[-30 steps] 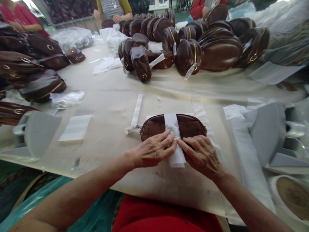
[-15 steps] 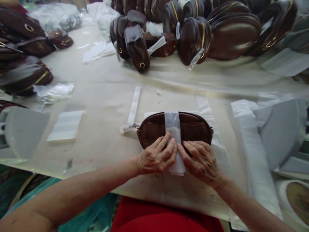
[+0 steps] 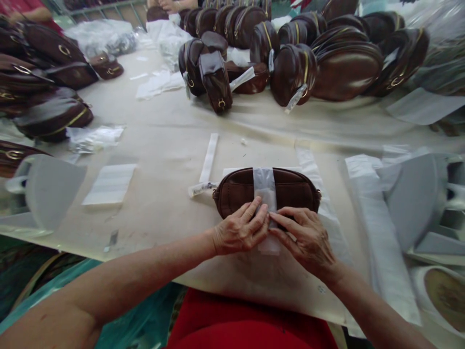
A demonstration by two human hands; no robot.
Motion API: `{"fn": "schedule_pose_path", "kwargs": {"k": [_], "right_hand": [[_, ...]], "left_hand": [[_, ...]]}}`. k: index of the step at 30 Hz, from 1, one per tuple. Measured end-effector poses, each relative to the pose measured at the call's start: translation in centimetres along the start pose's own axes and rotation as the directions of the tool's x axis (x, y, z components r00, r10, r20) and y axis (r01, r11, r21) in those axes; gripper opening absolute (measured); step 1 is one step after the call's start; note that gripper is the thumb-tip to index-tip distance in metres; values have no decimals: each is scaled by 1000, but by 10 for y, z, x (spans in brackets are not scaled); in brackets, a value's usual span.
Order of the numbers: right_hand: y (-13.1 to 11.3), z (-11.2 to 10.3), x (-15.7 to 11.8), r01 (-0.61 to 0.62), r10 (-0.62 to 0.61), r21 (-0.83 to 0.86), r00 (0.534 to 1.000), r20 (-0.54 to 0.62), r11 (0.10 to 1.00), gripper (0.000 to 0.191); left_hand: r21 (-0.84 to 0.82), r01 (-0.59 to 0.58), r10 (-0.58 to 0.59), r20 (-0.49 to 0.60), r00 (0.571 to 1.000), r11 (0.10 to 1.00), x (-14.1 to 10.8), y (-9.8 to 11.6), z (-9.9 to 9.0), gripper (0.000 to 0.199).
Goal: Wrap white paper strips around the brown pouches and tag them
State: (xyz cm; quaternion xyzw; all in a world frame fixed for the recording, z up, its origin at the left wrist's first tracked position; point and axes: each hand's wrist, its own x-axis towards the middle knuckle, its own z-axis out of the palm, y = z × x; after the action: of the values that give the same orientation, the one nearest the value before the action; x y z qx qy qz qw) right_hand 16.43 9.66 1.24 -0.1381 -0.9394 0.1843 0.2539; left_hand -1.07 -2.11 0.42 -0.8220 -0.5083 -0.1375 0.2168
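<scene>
A small dark brown leather bag [image 3: 296, 189] lies on the table near its front edge, with a translucent plastic strip [image 3: 263, 178] running across its middle. My left hand [image 3: 241, 229] rests on the strip and the bag's lower front, fingers stretched out and flat. Thumb and index fingertip of my right hand [image 3: 305, 237] come together at the strip's right edge, in a pinch on it. The strip's loose end [image 3: 269, 245] hangs past the bag toward me. A clear-wrapped zip pull [image 3: 202, 189] sticks out at the bag's left end.
Many brown bags [image 3: 345, 70] stand along the back, more [image 3: 54, 116] at the left. White sheets [image 3: 109, 184], a narrow white strip [image 3: 209, 157] and long plastic strips [image 3: 378, 232] lie around. Grey holders [image 3: 414, 198] flank me; a round tub [image 3: 441, 295] sits lower right. Other people's hands show far back.
The view has tilted up a little. My right fingertips have drawn into a pinch at the strip's edge; my left hand stays on the strip.
</scene>
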Motion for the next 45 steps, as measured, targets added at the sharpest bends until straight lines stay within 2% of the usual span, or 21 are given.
{"fn": "schedule_pose_path", "kwargs": {"k": [4,7,11,14,16,20,24,26,28,31,33,35,37,41,45], "right_hand": [[6,2,-1,39,-39,-4,999,9,999,28],[8,1,-1,53,-53,-20,998,18,998,28],[6,2,-2,80,-80,-63,997,4,995,28],[4,4,-2,87,-88,-75,996,-7,993,27],[4,5,-2,75,-76,-68,997,-13,995,28],[1,3,-8,84,-84,-8,996,-43,996,29],[-12,-1,-34,98,-97,7,989,-113,995,33],[-22,-3,-50,61,-60,26,997,-52,998,32],[-32,-2,-62,-24,20,72,998,59,997,32],[-44,2,-69,-151,126,131,976,177,980,39],[-48,6,-67,-207,177,143,964,199,968,44],[-50,12,-65,-252,229,123,958,174,960,45],[-50,17,-64,-254,245,101,965,95,962,38],[-48,21,-64,-125,142,145,984,-108,981,24],[-46,18,-60,32,2,295,993,-114,955,26]], "left_hand": [[-32,31,-32,-38,999,999,0,-1,0,26],[-179,84,-82,16,996,980,0,-4,-7,36],[-389,193,-168,97,981,901,3,-4,-17,48],[-346,270,-267,56,962,899,7,2,-14,52],[-278,293,-305,3,952,915,8,7,-8,45],[-165,249,-264,-72,962,954,8,13,0,28],[-117,193,-206,-107,973,974,6,12,1,22],[-110,173,-185,-111,976,979,6,12,1,21],[-109,170,-182,-111,977,979,5,11,1,21],[-121,178,-191,-104,976,977,6,11,1,21],[-127,171,-185,-108,977,977,6,11,1,22],[-125,165,-179,-115,977,978,6,11,1,22],[-117,164,-177,-119,977,980,5,12,2,22],[-101,171,-181,-103,978,980,4,13,3,21],[-94,180,-189,-102,977,979,3,15,3,20]]}}
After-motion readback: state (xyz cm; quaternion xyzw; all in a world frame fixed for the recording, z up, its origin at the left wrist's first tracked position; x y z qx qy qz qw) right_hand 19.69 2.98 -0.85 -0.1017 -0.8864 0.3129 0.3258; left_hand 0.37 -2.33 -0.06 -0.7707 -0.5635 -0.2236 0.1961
